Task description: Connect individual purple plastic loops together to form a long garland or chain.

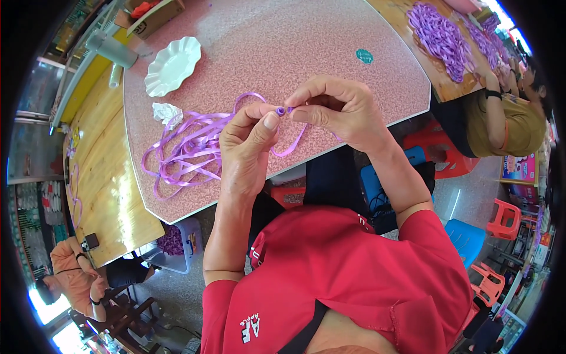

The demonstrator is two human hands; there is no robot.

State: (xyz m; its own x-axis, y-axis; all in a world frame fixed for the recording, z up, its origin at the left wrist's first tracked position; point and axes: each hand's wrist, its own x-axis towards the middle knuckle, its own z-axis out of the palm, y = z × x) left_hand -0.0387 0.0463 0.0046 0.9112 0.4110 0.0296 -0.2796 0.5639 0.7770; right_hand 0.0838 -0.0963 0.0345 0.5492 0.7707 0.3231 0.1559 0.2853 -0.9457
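Above the pink speckled table, my left hand (pixel 253 131) pinches a small rolled coil of purple ribbon (pixel 280 111) between thumb and forefinger. Close beside it, my right hand (pixel 333 109) pinches a bit of the same purple ribbon, its thumb and forefinger nearly touching the left fingertips. A strand of ribbon hangs below the fingers toward the table's near edge. Left of my left hand lies a loose tangle of purple ribbon (pixel 191 147) on the table. My fingers partly cover the small coil.
A white scalloped plate (pixel 173 66), crumpled white tissue (pixel 167 114) and a round green sticker (pixel 364 56) are on the pink table (pixel 265 35). A grey bottle (pixel 112 50) and cardboard box (pixel 154 17) stand far left. Co-workers sit at both sides; purple ribbon heaps (pixel 439 38) lie far right.
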